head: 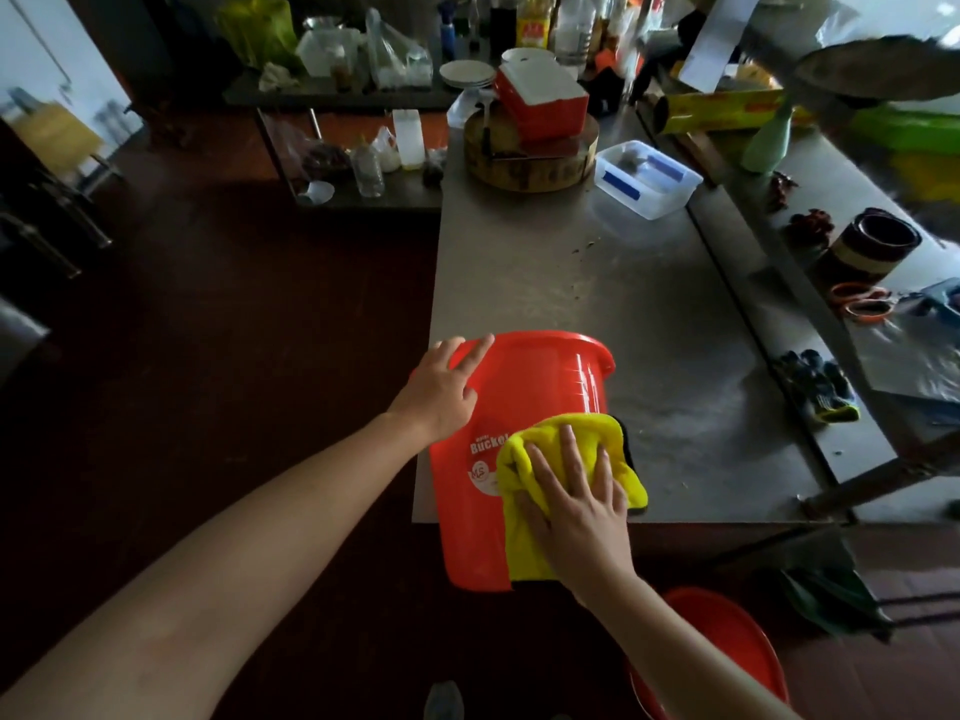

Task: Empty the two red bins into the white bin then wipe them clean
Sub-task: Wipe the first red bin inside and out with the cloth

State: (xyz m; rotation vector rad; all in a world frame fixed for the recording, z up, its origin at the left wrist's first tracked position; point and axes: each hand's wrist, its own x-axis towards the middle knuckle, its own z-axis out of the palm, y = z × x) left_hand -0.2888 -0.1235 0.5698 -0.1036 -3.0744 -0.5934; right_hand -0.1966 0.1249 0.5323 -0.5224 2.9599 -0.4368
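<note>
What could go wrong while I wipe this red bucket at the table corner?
1. The red bucket lies on its side, its base hanging past the table edge; the right hand pressing the yellow cloth down there could tip it off.
2. The left hand only rests flat on it, no real grip, so it may roll.
3. The other red bin sits on the floor just below; a falling bucket would likely hit it.

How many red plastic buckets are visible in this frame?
2. One red plastic bucket lies at the steel table's near edge, under a yellow cloth; the other red bucket is on the floor, lower right, partly hidden by a forearm.
</note>
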